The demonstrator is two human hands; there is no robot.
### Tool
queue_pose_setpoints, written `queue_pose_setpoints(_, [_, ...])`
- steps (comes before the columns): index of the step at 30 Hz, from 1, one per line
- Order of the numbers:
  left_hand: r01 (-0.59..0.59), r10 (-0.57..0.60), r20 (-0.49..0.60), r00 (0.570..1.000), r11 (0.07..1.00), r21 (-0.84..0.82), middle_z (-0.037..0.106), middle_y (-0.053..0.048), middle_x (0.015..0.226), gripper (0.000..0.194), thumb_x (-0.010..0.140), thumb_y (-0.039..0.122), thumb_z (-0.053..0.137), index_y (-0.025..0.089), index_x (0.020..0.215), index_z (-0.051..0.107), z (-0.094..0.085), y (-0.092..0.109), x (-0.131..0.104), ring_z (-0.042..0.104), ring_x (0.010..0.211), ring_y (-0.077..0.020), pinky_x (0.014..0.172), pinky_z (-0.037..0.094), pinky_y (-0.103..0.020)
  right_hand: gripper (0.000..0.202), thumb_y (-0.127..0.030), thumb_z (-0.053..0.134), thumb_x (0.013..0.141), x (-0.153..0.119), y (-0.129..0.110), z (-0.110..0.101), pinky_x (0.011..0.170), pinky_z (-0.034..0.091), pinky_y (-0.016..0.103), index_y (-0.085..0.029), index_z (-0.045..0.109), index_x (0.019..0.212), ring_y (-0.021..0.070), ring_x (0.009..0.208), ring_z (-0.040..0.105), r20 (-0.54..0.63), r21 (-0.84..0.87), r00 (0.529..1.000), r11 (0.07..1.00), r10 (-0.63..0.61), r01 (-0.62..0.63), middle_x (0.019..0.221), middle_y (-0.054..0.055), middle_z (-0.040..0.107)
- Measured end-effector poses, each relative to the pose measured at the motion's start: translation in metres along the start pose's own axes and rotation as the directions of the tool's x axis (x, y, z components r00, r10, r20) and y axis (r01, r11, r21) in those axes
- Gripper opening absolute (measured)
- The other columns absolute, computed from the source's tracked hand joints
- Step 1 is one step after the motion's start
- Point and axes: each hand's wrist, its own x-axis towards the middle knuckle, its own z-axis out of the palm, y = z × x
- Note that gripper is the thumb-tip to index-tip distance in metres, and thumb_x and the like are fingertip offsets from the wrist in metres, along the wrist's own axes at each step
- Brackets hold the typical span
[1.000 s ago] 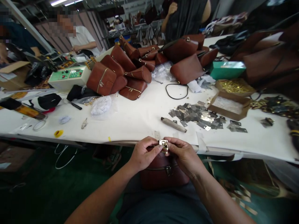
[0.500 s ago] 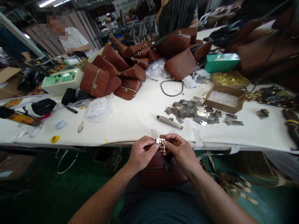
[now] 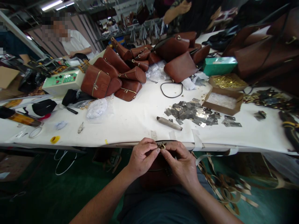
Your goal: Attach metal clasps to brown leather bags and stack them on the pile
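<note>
Both my hands meet at the front edge of the table, over a brown leather bag (image 3: 155,179) that rests against my lap. Between their fingertips is a small gold-coloured metal lock (image 3: 161,146), mostly covered by the fingers. My left hand (image 3: 142,157) pinches it from the left with thumb and forefinger. From the other side, my right hand (image 3: 183,158) grips it between thumb and bent fingers. The bag's zip lies in shadow under my hands. Just beyond them on the table is a grey wrapped stick (image 3: 169,123).
Thin metal plates (image 3: 190,112) lie in a pile at the right. Behind them stand a carton of clear small pieces (image 3: 221,101) and a carton of gold fittings (image 3: 227,81). Brown bags (image 3: 95,81) are heaped at the back. Other people stand across the table.
The lock has been turned in my fingers: its pale flat face and gold body showed before, and now a curved gold part shows. My right hand has closed in further around it.
</note>
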Motion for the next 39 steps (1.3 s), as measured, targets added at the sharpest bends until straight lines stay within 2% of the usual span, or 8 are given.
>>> queue_pose_setpoints(6, [-0.065,0.063,0.063,0.996,0.997,0.036,0.068,-0.008,0.104,0.013,0.098,0.022,0.064,0.021,0.104,0.075,-0.004,0.0,-0.008,0.068,0.095,-0.0156,0.083,0.055,-0.028,0.004,-0.025,0.074,0.092,-0.006,-0.009,-0.007,0.075,0.056,0.034,-0.026,0.073,0.087,0.0213,0.082,0.07,0.038,0.02,0.997,0.997,-0.073,0.072,0.087,0.004,0.074])
queue_pose_setpoints(13, [-0.125,0.122,0.12,0.985,0.992,0.018,0.069,-0.009,0.109,0.026,0.087,0.012,0.064,0.017,0.112,0.072,-0.008,0.009,-0.008,0.068,0.102,-0.0178,0.093,0.055,-0.031,0.009,-0.018,0.071,0.091,-0.01,-0.013,-0.014,0.077,0.058,0.035,-0.027,0.072,0.092,0.0211,0.082,0.072,0.056,-0.045,0.978,0.978,-0.199,0.202,0.086,0.003,0.076])
queue_pose_setpoints(17, [0.045,-0.062,0.113,0.992,0.989,0.142,0.072,-0.008,0.111,0.038,0.081,0.007,0.06,0.018,0.116,0.066,-0.009,0.004,-0.004,0.07,0.104,-0.0198,0.096,0.056,-0.034,0.008,-0.018,0.07,0.091,-0.017,-0.007,-0.024,0.072,0.057,0.034,-0.026,0.069,0.091,0.0199,0.076,0.07,0.12,-0.061,0.975,0.979,-0.186,0.195,0.084,0.003,0.073])
queue_pose_setpoints(19, [0.164,-0.2,0.178,0.964,0.967,0.195,0.075,-0.007,0.114,0.042,0.083,0.01,0.062,0.019,0.124,0.065,-0.013,0.001,0.0,0.071,0.104,-0.0206,0.098,0.056,-0.035,0.008,-0.018,0.07,0.091,-0.025,0.0,-0.03,0.071,0.056,0.032,-0.026,0.068,0.092,0.0192,0.077,0.069,0.165,-0.062,0.971,0.981,-0.173,0.185,0.085,0.002,0.073])
queue_pose_setpoints(21, [0.201,-0.261,0.282,0.923,0.953,0.226,0.075,-0.007,0.121,0.045,0.084,0.014,0.065,0.021,0.129,0.066,-0.018,0.001,0.005,0.072,0.108,-0.0222,0.101,0.055,-0.036,0.008,-0.018,0.07,0.092,-0.032,0.006,-0.033,0.071,0.056,0.031,-0.026,0.067,0.094,0.0184,0.077,0.069,0.172,-0.066,0.974,0.985,-0.147,0.161,0.086,0.002,0.073])
queue_pose_setpoints(24, [0.157,-0.259,0.407,0.876,0.951,0.267,0.076,-0.006,0.12,0.041,0.086,0.019,0.068,0.022,0.126,0.071,-0.024,0.005,0.015,0.072,0.106,-0.0239,0.096,0.054,-0.035,0.009,-0.018,0.07,0.093,-0.037,0.013,-0.033,0.071,0.054,0.03,-0.026,0.067,0.094,0.0174,0.076,0.069,0.151,-0.081,0.981,0.988,-0.119,0.133,0.085,0.001,0.072])
queue_pose_setpoints(29, [0.182,-0.283,0.487,0.826,0.952,0.245,0.078,0.0,0.101,0.029,0.087,0.02,0.07,0.025,0.115,0.075,-0.026,0.015,0.025,0.07,0.089,-0.0198,0.08,0.05,-0.029,0.006,-0.019,0.069,0.094,-0.032,0.014,-0.027,0.073,0.053,0.031,-0.025,0.067,0.093,0.0181,0.077,0.068,0.162,-0.094,0.98,0.986,-0.118,0.134,0.086,0.001,0.072])
queue_pose_setpoints(39, [0.196,-0.282,0.5,0.819,0.956,0.218,0.079,0.0,0.11,0.032,0.086,0.02,0.073,0.024,0.118,0.075,-0.024,0.017,0.019,0.072,0.098,-0.0212,0.088,0.05,-0.03,0.006,-0.024,0.067,0.095,-0.028,0.009,-0.025,0.068,0.05,0.028,-0.024,0.066,0.089,0.0166,0.072,0.065,0.201,-0.133,0.979,0.989,-0.039,0.066,0.082,0.001,0.07])
